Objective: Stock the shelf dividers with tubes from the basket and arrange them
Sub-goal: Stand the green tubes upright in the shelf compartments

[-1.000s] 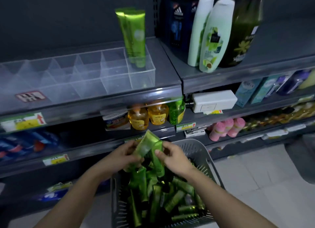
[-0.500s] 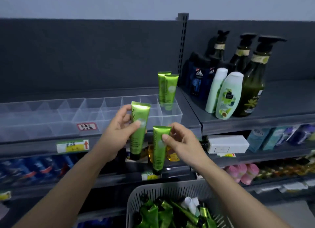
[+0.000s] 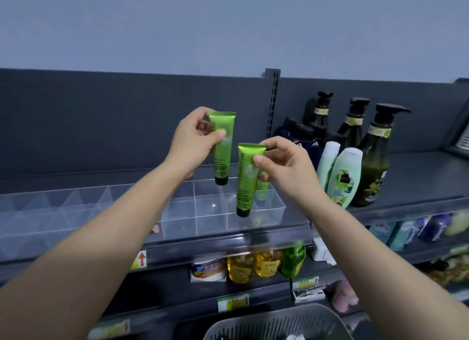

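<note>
this looks like the putting-in step, over the clear dividers (image 3: 195,202); the left hand (image 3: 193,141) pinches a green tube (image 3: 223,149) near its flat top, cap down; a second tube (image 3: 246,184) hangs lower, pinched by the right hand (image 3: 281,164), beside a stocked tube (image 3: 262,191) in the end slot; next, lower each straight into an empty slot.

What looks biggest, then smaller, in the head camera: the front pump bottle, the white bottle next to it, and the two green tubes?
1. Front pump bottle: largest.
2. Too close to rank: white bottle, left tube, right tube. The tubes look alike, taller but thinner than the bottle, and nearer the camera.
</note>
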A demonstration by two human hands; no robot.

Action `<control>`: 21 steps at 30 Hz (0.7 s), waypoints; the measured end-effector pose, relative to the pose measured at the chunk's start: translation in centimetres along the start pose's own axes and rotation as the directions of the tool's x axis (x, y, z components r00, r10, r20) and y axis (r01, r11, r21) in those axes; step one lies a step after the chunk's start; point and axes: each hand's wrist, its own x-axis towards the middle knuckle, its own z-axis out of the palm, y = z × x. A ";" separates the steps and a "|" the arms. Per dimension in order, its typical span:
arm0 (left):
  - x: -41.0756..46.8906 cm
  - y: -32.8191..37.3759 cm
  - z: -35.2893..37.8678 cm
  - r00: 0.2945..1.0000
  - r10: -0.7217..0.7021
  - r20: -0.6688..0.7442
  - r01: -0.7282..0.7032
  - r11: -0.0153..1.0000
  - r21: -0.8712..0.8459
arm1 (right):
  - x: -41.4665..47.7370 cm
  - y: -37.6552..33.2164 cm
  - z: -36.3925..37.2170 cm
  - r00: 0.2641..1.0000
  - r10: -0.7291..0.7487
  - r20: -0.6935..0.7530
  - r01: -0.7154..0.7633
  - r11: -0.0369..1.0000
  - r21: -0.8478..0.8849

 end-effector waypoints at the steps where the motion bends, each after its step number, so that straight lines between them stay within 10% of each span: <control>1: 0.7 -0.4 0.0 1.000 0.003 -0.006 -0.003 1.000 0.025 | 0.3 -0.1 0.2 1.000 -0.005 -0.010 0.005 1.000 -0.002; 21: 3.8 -8.6 2.8 0.986 -0.135 0.102 0.109 0.967 0.229 | 3.1 1.9 0.6 0.980 -0.033 -0.198 0.009 0.992 -0.123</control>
